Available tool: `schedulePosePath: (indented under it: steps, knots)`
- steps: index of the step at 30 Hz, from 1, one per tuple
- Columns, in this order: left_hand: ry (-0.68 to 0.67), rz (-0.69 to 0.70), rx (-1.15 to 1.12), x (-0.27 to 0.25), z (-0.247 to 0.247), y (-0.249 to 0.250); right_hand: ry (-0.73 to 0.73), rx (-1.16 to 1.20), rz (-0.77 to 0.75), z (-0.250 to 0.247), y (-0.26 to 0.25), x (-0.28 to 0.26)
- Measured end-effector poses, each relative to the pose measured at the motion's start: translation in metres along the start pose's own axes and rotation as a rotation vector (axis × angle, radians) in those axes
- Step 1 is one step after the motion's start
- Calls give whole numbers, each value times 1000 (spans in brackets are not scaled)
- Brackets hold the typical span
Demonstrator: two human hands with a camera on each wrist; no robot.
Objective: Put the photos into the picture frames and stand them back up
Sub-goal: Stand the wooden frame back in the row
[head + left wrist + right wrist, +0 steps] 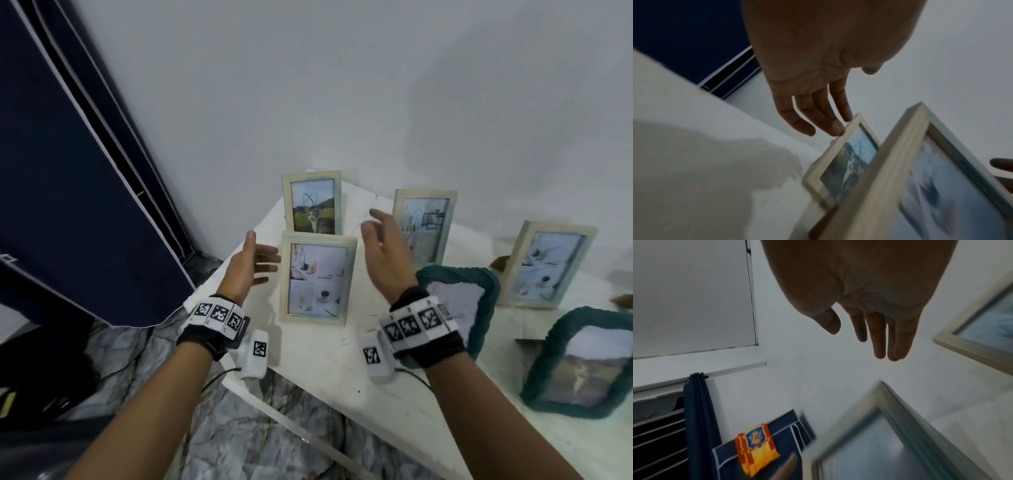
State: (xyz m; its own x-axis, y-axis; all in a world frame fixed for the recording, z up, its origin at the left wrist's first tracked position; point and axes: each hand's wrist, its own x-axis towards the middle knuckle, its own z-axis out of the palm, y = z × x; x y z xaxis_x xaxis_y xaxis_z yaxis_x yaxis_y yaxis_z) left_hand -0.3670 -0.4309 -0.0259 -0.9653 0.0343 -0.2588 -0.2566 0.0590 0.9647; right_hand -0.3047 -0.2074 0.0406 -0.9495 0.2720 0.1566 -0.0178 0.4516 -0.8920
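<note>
1. Nearest in the head view, both wrists wear black bands with black-and-white square code tags; no readable words appear on them.
2. The left hand [251, 265] and the right hand [385, 251] flank the near pale wooden frame [317, 277] with fingers straight and apart, neither touching it. It stands upright on the white table [342, 363] with a four-panel photo inside.
3. The left wrist view shows the left hand's fingertips [835, 129] close to the corner of the cat frame [840, 154]; whether they touch is unclear. Both frames are blurred there.
4. Only the right wrist view shows an orange and yellow cloth emblem [756, 449] on a dark blue fabric wardrobe [785, 441]; its design is too blurred to read.
5. Right of the hands, two green-wrapped frames [579, 363] lean back, one partly hidden behind the right wrist.
6. Farther back, the cat frame [311, 202] and two more pale frames [423, 226] stand upright, photos in.
</note>
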Motion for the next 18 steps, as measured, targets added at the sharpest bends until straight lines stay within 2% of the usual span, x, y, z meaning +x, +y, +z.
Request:
schedulePosePath:
  steps: [4,7,11,14,18]
  knots:
    - [47,131,85,37,-6,30,12,30,-2,-10,-37,60]
    - [12,189,220,70,-4,54,-55,-8,86,-7,-49,115]
    - [-73,180,433,105,1,77,-214,-118,254,2,-53,164]
    - [-101,177,565,120,7,86,-246,-235,280,13,-52,178]
    - [-115,142,628,130,13,91,-404,-539,308,28,-26,202]
